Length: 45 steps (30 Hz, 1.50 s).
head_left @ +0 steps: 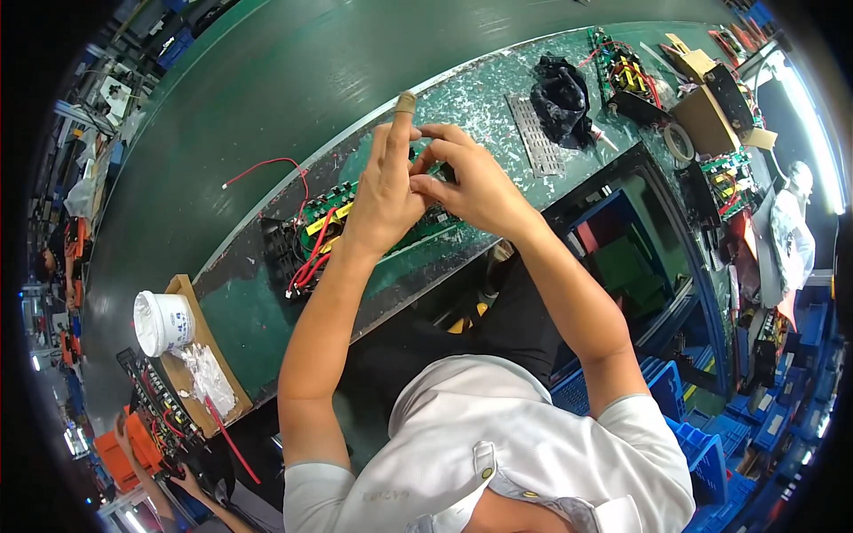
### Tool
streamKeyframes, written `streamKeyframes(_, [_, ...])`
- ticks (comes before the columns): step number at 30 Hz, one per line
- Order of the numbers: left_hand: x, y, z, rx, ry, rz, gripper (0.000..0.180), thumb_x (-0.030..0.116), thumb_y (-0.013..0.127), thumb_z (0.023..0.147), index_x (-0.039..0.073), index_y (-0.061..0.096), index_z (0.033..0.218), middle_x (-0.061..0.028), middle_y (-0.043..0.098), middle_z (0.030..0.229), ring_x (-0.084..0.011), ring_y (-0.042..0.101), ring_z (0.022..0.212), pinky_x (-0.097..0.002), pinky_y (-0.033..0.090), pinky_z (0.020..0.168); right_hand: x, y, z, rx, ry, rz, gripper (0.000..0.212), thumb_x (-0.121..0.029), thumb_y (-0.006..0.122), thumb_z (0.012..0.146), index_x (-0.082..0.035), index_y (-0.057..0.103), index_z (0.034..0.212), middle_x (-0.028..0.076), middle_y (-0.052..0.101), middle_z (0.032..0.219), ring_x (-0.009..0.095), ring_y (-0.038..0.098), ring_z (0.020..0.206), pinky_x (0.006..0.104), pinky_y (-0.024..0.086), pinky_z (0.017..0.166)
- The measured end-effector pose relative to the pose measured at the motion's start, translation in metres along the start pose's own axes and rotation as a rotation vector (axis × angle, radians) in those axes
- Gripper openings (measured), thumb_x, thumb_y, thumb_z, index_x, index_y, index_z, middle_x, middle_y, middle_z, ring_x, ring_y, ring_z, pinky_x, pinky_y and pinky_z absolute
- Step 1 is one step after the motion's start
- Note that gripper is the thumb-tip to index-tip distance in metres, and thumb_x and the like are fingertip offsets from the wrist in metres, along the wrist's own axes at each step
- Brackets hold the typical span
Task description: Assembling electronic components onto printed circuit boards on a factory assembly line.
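Observation:
My left hand (385, 197) is over a green circuit board (418, 233) on the bench. One of its fingers points straight out, with a tan cover on the tip, while the others curl in. Close against it, my right hand (475, 182) has thumb and fingers bent into a pinch. Anything small between the two hands is hidden by the fingers. Yellow-wrapped parts (322, 224) and thick red wires (306, 269) show on the board left of my left wrist. A black heat sink (281, 244) sits at the board's left end.
A perforated metal plate (535, 138) and a black cloth-like bundle (562, 99) lie to the right. More boards (626, 71) and a tape roll (678, 142) stand beyond. At left, a white tub (164, 322) sits by a cardboard tray (235, 382). Another person's hands (188, 482) show lower left.

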<state>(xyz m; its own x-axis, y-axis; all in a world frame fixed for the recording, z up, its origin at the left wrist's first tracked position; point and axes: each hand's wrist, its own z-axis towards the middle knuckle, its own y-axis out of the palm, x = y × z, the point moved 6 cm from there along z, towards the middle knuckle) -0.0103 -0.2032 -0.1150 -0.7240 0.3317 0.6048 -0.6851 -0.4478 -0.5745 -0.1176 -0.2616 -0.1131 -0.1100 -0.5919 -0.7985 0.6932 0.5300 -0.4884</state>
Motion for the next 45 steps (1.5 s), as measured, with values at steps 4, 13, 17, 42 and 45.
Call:
streamKeyframes(4, [-0.001,0.005,-0.009,0.038,0.050,-0.024,0.102,-0.010,0.072,0.070,0.011,0.019,0.155,-0.0163,0.051,0.109,-0.0286,0.059,0.081,-0.0352,0.052,0.062,0.008,0.004,-0.004,-0.008,-0.011,-0.019,0.017,-0.013,0.072,0.084,0.001,0.064,0.089,0.019,0.054,0.133,0.037,0.060,0.108,0.0414,0.050,0.088])
streamKeyframes(13, [0.004,0.004,-0.016,0.120,0.235,0.069,0.097,-0.014,0.068,0.071,0.012,0.024,0.153,-0.0171,0.051,0.116,-0.0276,0.062,0.077,-0.0331,0.055,0.061,0.005,0.005,-0.001,-0.018,-0.050,-0.147,0.019,-0.014,0.073,0.083,0.002,0.064,0.086,0.022,0.053,0.134,0.040,0.057,0.111,0.0433,0.047,0.095])
streamKeyframes(17, [-0.018,0.007,-0.017,-0.095,-0.195,-0.262,0.073,-0.011,0.068,0.079,0.004,0.039,0.144,-0.0113,0.060,0.115,-0.0127,0.063,0.085,-0.0253,0.053,0.070,0.011,-0.002,-0.006,0.044,-0.013,0.017,0.014,-0.011,0.070,0.087,0.001,0.064,0.091,0.021,0.053,0.134,0.039,0.058,0.113,0.0402,0.048,0.094])
streamKeyframes(42, [-0.001,-0.011,-0.008,-0.126,-0.152,-0.078,0.017,0.000,0.073,0.082,-0.001,0.073,0.099,-0.0064,0.067,0.086,-0.0113,0.064,0.073,-0.0245,0.049,0.062,0.038,-0.007,-0.022,0.052,0.219,0.331,0.017,-0.013,0.070,0.088,-0.003,0.063,0.100,0.016,0.048,0.140,0.025,0.046,0.132,0.0359,0.042,0.104])
streamKeyframes(45, [-0.014,-0.015,-0.002,0.074,-0.265,-0.108,0.016,0.002,0.073,0.081,0.000,0.074,0.097,-0.0111,0.068,0.085,-0.0174,0.067,0.072,-0.0291,0.052,0.066,0.048,-0.008,-0.021,0.161,0.234,0.408,0.038,-0.010,0.068,0.090,-0.002,0.055,0.125,0.014,0.049,0.140,0.024,0.046,0.131,0.0353,0.042,0.103])
